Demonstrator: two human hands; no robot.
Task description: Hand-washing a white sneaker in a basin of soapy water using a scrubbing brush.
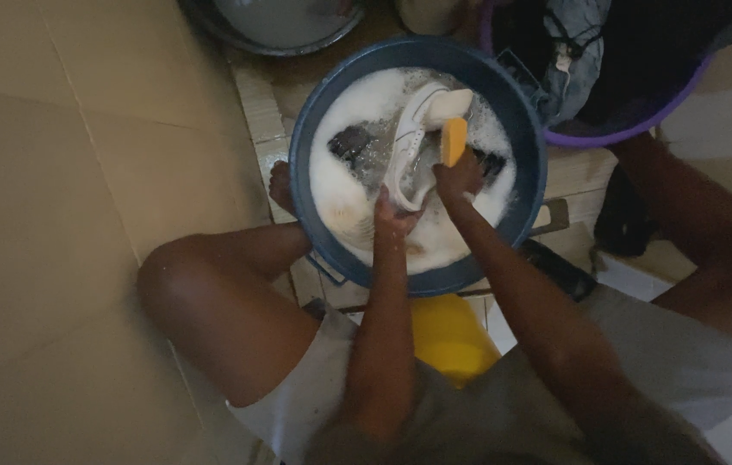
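Tiled floor (64, 172), dim light; person seated low with a blue basin (314, 185) between the knees, full of sudsy water, a white sneaker (411, 138) lying across the foam and a dark item half sunk beside it. Left hand (393, 217) closed on the sneaker's heel end, right hand (459, 176) closed round an orange soap bar (453, 140) pressed to its side: scrubbing looks mid-course, rinsing undone. Purple basin (633, 129) behind holds dark clothes; a grey basin (275, 30) sits at the top edge.
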